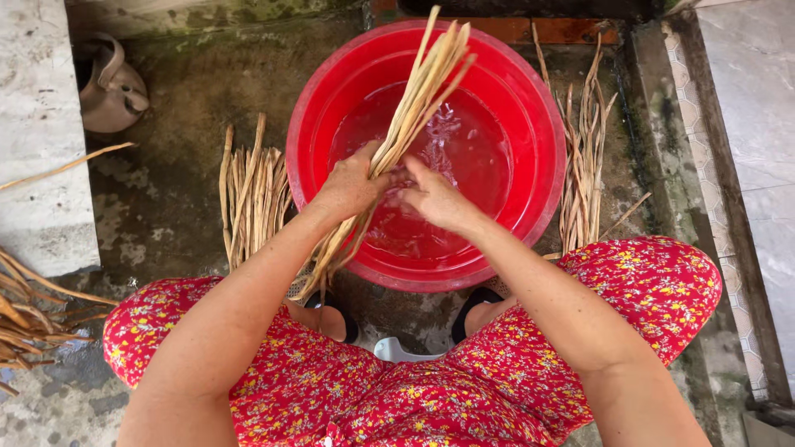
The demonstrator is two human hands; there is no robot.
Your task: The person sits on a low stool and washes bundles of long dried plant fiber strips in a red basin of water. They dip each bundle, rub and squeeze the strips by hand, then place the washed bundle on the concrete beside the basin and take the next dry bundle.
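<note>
One red basin (530,199) of water is seen on the wet concrete floor (182,124). One bundle of dried stalks (414,108) is gripped by the left hand (352,186), closed around its middle, ends slanting over the far rim and near rim. The right hand (435,199) is pressed against the stalks just beside the grip, fingers curled. Two loose piles are laid beside the basin: the left pile (252,194) and the right pile (584,165). One clay jug (112,83) is stood at the far-left corner.
</note>
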